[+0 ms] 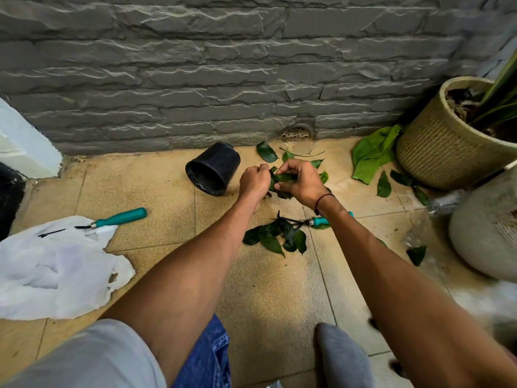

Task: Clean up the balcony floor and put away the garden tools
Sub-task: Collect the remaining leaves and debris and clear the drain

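Observation:
Both hands meet above the tan floor tiles near the wall. My left hand point(254, 182) is curled round a bunch of dark green leaves point(282, 179), and my right hand point(300, 182) pinches the same bunch from the other side. More fallen leaves point(275, 236) lie in a cluster below my hands, and others point(267, 152) are scattered by the wall. A small hand rake with a teal handle point(317, 220) lies partly under my right wrist. A second teal-handled tool point(120, 217) lies at the left, its tip on a white plastic bag point(53, 264).
An empty black plastic pot point(214, 169) lies on its side by the grey stone wall. A ribbed beige planter point(444, 141) with a plant stands at the right, large light green leaves point(372, 155) beside it. A grey round pot point(486, 222) sits at the right edge.

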